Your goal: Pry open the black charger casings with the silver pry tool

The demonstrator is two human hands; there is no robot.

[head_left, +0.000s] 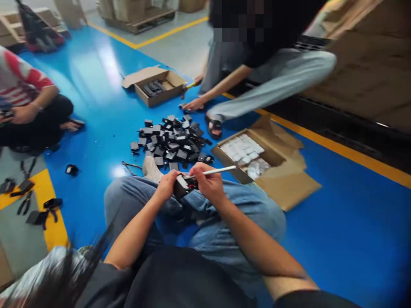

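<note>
I sit cross-legged on a blue floor. My left hand (167, 185) is closed around a small black box-shaped part (181, 186) held above my knees. My right hand (208, 183) pinches a thin white stick-like tool (215, 172) whose end rests at the part, where something red shows. Just beyond my hands lies a pile of several similar black parts (171, 143) on the floor.
An open cardboard box (276, 171) with white packets stands to the right of the pile. Another box (156, 87) with black parts lies farther back. A person in grey trousers reaches a hand (193, 105) toward the pile. Another person (28, 107) sits at left; pliers and parts (35, 209) lie nearby.
</note>
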